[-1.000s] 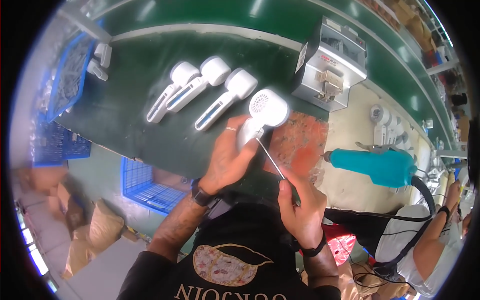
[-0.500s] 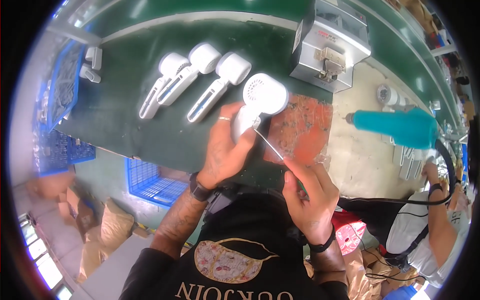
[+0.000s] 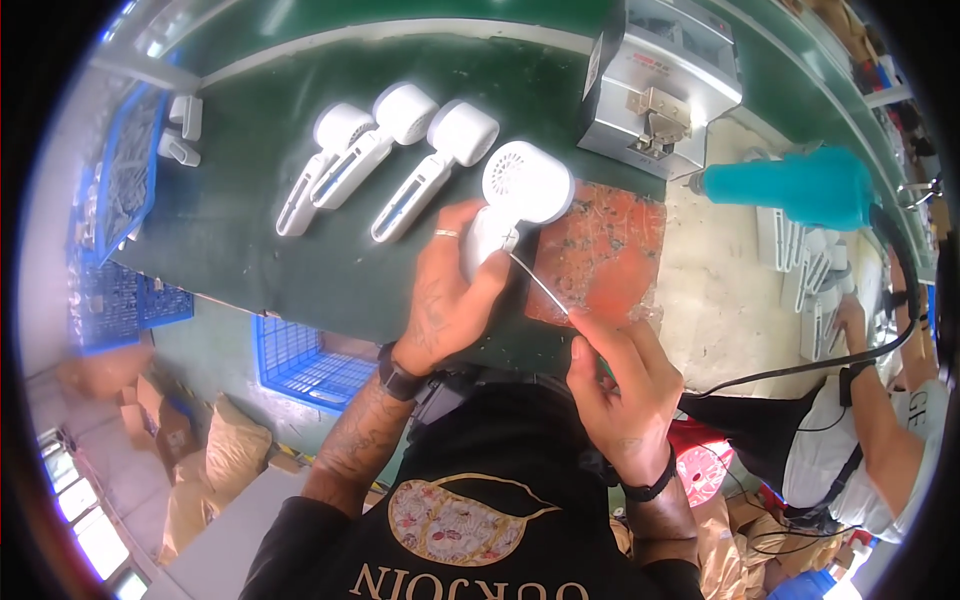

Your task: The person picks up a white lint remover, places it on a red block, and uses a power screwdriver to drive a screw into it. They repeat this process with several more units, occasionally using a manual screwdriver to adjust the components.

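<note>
My left hand (image 3: 442,295) is closed around the handle of a white handheld fan (image 3: 532,184), whose round head points away from me. In my right hand (image 3: 625,390) is a screwdriver (image 3: 541,284) with a thin metal shaft; only a sliver of its green handle shows between the fingers. The shaft's tip touches the fan's handle close to my left thumb, and the exact contact spot is too small to make out. Left of the held fan, several more white handheld fans (image 3: 464,134) lie on the green tabletop (image 3: 290,275) with their handles toward me.
A reddish worn mat (image 3: 605,265) lies right of the held fan. Behind it stands a grey metal machine (image 3: 660,90). A teal tool (image 3: 790,188) hangs on a black cable at the right, near a co-worker's hand (image 3: 850,318) and white parts. A blue crate (image 3: 300,365) sits below the table edge.
My hands, the fan and the screwdriver stay almost in place. The teal tool has swung away from me, and the co-worker's arm at the right has shifted.
</note>
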The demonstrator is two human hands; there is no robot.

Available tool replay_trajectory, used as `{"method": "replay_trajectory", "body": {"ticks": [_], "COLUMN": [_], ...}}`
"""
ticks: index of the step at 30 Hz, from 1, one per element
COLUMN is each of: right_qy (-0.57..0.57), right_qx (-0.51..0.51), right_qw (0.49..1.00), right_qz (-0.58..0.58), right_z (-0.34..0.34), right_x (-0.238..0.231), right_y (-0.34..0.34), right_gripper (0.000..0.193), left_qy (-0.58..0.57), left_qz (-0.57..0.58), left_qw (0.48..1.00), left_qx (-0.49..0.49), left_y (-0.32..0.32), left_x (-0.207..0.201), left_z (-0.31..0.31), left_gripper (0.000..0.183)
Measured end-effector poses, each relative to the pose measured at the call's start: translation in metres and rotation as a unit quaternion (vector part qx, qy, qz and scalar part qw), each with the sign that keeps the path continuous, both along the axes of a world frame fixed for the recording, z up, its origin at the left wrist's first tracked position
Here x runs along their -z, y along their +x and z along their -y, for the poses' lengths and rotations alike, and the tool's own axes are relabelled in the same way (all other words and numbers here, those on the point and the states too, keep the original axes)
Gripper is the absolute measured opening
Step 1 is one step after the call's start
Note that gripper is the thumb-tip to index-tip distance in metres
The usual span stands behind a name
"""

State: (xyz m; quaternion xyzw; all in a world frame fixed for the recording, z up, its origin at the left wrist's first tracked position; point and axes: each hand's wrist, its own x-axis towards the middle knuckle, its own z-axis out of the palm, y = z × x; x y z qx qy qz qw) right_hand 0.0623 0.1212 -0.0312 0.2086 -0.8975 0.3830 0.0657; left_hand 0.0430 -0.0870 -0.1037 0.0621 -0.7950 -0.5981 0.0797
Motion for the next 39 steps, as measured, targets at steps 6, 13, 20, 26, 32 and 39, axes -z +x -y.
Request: {"method": "replay_trajectory", "body": {"ticks": [6, 13, 20, 26, 32, 39], "right_qy": [-0.007, 0.015, -0.007, -0.034, -0.043, -0.029], "right_qx": [0.002, 0.007, -0.029, -0.006, -0.012, -0.026], "right_qw": [1.000, 1.000, 0.998, 0.997, 0.998, 0.998], "right_qz": [-0.004, 0.001, -0.056, -0.064, -0.040, -0.047], "right_z": [-0.003, -0.007, -0.003, -0.006, -0.013, -0.005], "right_x": [0.002, -0.005, 0.003, -0.001, 0.001, -0.003], "right_y": [-0.004, -0.002, -0.004, -0.006, -0.009, -0.009], "right_gripper": [0.031, 0.030, 0.038, 0.035, 0.035, 0.036], "left_qy": [0.002, -0.010, 0.035, 0.029, -0.012, -0.025], "left_qz": [0.009, -0.022, 0.014, 0.009, 0.020, 0.009], "left_qw": [1.000, 1.000, 0.999, 0.999, 1.000, 1.000], "left_qx": [-0.001, 0.002, -0.006, 0.015, 0.009, 0.004], "left_y": [-0.004, -0.005, 0.013, 0.002, 0.001, 0.002], "left_x": [0.000, 0.004, 0.011, 0.005, -0.001, -0.004], "left_z": [-0.004, -0.007, 0.009, -0.004, -0.010, -0.004], "left_gripper": [0.048, 0.048, 0.048, 0.044, 0.045, 0.045]}}
